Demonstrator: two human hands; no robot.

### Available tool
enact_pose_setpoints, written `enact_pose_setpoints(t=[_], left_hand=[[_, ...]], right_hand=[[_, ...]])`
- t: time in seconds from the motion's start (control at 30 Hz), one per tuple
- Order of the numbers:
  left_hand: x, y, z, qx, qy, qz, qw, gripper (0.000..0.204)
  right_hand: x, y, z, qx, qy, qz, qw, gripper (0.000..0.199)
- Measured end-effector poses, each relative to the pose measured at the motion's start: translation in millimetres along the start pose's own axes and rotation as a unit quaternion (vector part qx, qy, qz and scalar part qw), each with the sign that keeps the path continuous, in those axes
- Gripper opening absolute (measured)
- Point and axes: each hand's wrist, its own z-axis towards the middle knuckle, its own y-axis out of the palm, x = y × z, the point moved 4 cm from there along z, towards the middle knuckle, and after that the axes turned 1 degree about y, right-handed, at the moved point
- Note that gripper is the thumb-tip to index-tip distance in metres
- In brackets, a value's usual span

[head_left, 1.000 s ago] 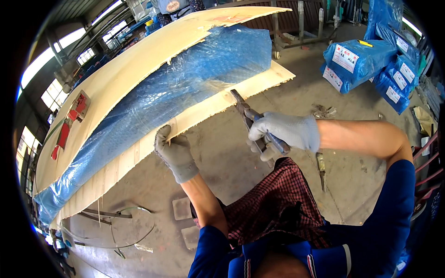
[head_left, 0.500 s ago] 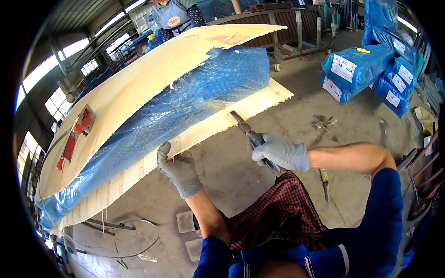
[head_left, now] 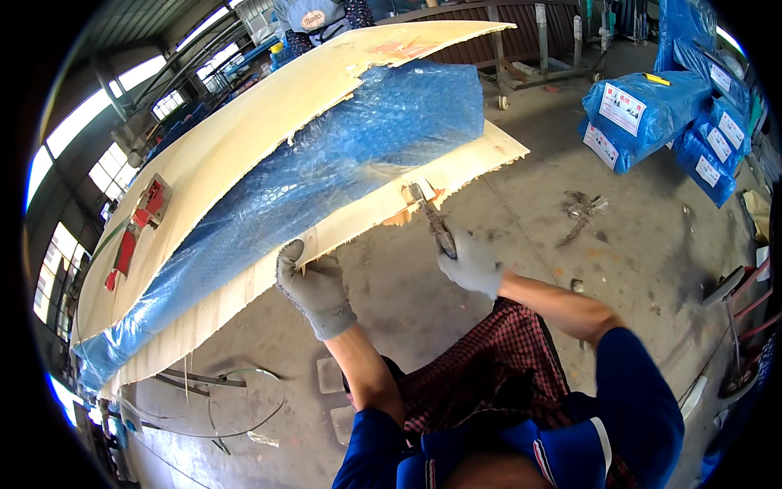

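Past my right hand (head_left: pixel 472 262), gripping dark metal pliers (head_left: pixel 440 228), overprying could splinter the pale lower plywood (head_left: pixel 346 224) my left hand (head_left: pixel 316 289) clasps.

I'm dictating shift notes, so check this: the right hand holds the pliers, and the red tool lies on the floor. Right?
The last part is wrong: the red tool lies on the top board, as the head view shows. The right hand does hold the pliers.

The wood sheets (head_left: pixel 236 134) look matt, with rough, splintered edges; the wrapping (head_left: pixel 383 114) is glossy, crinkled plastic; the pliers (head_left: pixel 437 227) are dull metal, the gloves (head_left: pixel 319 300) matt cloth.
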Motion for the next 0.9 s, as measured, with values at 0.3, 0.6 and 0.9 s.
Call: enact_pose_setpoints(t=[0.3, 0.6, 0.9], left_hand=[[-0.7, -6.7, 2.1, 0.018, -0.02, -0.009, 1.0, 0.01], [-1.9, 8.8, -6.2, 0.066, -0.017, -0.004, 0.998, 0.008], [-3.3, 12.3, -6.7, 0.036, -0.003, -0.007, 0.999, 0.01]], right_hand=[[27.0, 67.1, -17.4, -0.182, -0.071, 0.472, 0.859, 0.026], [36.4, 29.4, -99.9, -0.273, 0.236, 0.442, 0.821, 0.035], [-9.0, -30.7, -27.4, -0.205, 0.166, 0.063, 0.963, 0.023]])
